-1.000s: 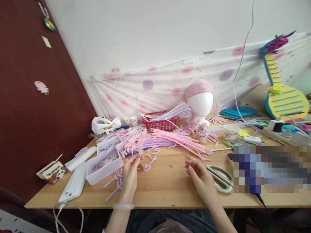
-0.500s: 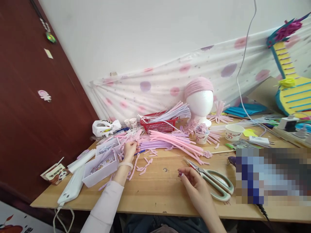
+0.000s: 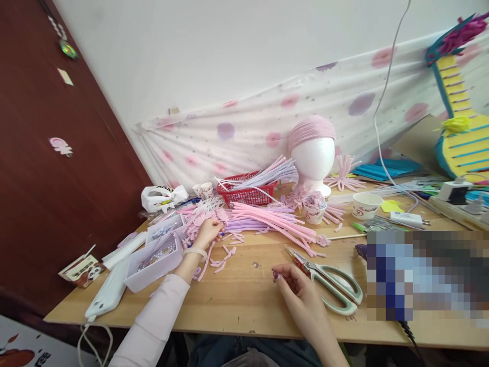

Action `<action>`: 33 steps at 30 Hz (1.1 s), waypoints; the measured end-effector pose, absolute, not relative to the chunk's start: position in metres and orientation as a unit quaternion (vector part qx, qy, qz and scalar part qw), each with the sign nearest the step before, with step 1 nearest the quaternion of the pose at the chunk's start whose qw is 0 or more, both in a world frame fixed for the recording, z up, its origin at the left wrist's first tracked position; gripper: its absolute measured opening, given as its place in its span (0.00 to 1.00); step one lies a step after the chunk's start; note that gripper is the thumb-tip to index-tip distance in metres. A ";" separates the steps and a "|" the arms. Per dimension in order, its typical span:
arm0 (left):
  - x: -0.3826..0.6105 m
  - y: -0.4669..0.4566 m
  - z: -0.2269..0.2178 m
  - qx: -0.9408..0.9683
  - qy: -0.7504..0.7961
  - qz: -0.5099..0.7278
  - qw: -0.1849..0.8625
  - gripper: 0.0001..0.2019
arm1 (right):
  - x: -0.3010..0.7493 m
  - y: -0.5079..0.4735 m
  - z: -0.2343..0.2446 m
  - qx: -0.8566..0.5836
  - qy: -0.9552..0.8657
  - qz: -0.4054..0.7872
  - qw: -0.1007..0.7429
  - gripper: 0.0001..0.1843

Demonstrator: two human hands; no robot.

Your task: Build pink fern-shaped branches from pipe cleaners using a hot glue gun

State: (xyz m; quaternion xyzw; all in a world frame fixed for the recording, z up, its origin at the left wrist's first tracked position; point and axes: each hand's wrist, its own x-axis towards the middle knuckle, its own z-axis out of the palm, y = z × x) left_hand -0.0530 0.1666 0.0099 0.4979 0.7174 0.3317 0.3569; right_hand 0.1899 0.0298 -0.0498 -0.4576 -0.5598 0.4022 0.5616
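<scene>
The pink fuzzy pile [image 3: 196,219] lies beside a white box [image 3: 160,271], the left hand [image 3: 208,232] at it (whether its fingers grip cannot be told). The right hand [image 3: 294,285], fingertips together, neighbours scissors [image 3: 315,267]; a red basket [image 3: 250,197] stands behind.

At our left we see a dark reddish-brown door [image 3: 26,112], hung with a shiny green oval pendant [image 3: 68,49] and bearing a pink-and-white cutout [image 3: 60,146]. Before us, a white sheet with pink and purple blotches [image 3: 252,120] covers the lower part of the white wall [image 3: 214,51]. On the wooden tabletop [image 3: 244,306] we find a white mannequin head [image 3: 314,159] wearing a pink band [image 3: 312,133], while a yellow-and-blue lute-shaped craft piece [image 3: 468,145] stands far right. Nearer left, we notice a panda-printed carton [image 3: 81,270] beside a white, flat, corded device [image 3: 105,295].
</scene>
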 end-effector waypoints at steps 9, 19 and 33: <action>-0.075 0.172 0.016 0.609 0.723 0.273 0.181 0.15 | 0.190 0.029 -0.050 -0.465 -0.582 0.391 0.540 0.13; -0.061 0.185 0.015 0.706 0.683 0.187 -0.012 0.11 | 0.190 0.026 -0.046 -0.467 -0.604 0.380 0.522 0.12; -0.067 0.185 0.012 0.718 0.686 0.106 -0.054 0.14 | 0.190 0.026 -0.048 -0.473 -0.611 0.384 0.505 0.13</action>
